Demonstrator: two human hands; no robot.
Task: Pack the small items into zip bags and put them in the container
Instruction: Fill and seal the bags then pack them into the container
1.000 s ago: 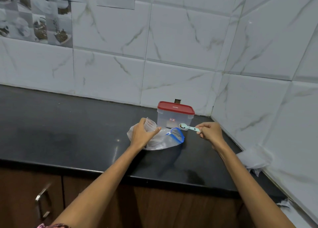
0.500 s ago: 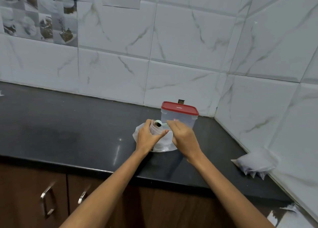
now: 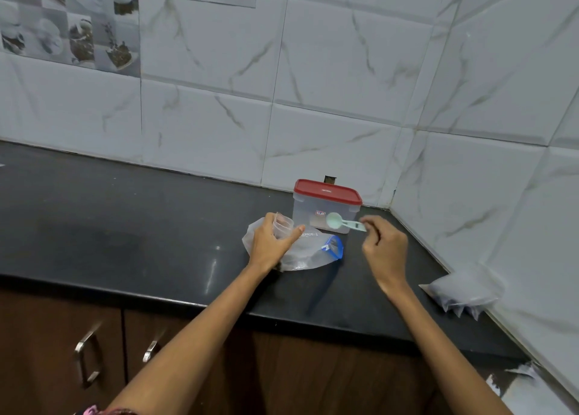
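- Small clear plastic cup [image 3: 283,228], ribbed and see-through, sits upright in the grip of the left hand [image 3: 270,245], whose fingers and thumb curl round it.
- Under that grip lies a clear zip bag with a blue zipper edge [image 3: 308,251], flat on the black surface [image 3: 125,226], its blue mouth pointing away from the grip toward the right hand.
- Beside it, the right hand [image 3: 383,249] pinches the handle of a pale green plastic measuring spoon [image 3: 343,222], bowl held toward the left grip.
- Just beyond both grips stands a clear rectangular container with a red lid [image 3: 326,206], lid on.
- Well off to the right of the right grip, a clear filled bag [image 3: 466,292] rests against the wall.
- Judged progress: early to middle; neither cup nor spoon is in the zip bag yet, and the container remains closed.
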